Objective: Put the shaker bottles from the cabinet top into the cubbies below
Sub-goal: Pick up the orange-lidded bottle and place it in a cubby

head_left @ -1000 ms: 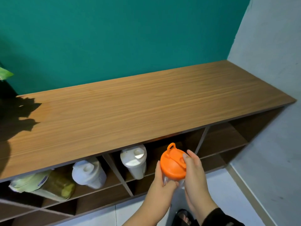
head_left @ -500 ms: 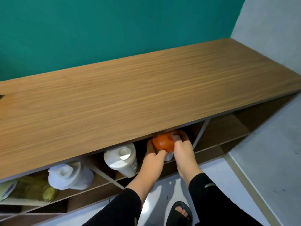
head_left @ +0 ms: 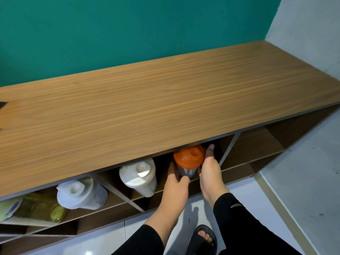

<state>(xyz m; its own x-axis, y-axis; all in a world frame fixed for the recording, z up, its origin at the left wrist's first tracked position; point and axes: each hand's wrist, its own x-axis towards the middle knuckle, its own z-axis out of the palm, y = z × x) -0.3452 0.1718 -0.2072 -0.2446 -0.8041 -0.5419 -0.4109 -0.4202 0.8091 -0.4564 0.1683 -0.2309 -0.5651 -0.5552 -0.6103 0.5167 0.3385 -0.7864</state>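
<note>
1. Teal wall (head_left: 128, 34) fills the background, meeting a pale grey wall (head_left: 312, 34) at the right corner.
2. Wooden tabletop (head_left: 165, 100) of the long cabinet runs below the teal wall, with open cubbies (head_left: 257, 153) under its front edge and white floor tiles (head_left: 244, 199) beneath.
3. Two arms in black sleeves (head_left: 237, 214) reach down toward the middle cubby; a foot in a black sandal (head_left: 204, 238) stands on the tiles.
4. Left hand (head_left: 174, 188) and right hand (head_left: 211, 170) flank an orange-lidded bottle (head_left: 189, 159), which sits tilted in the cubby's mouth, just under the tabletop's edge.
5. Left fingers curl against the bottle's clear lower body, the thumb in front; right fingers (head_left: 209, 151) lie along its right side and lid. Both hands grip it.
6. White bottle (head_left: 138, 173) leans in the same cubby, just left of the left hand.
7. Another white bottle (head_left: 81, 194) lies in the next cubby to the left.
8. Yellow-green bottle (head_left: 38, 208) lies at the far left, partly cut off by the frame.
</note>
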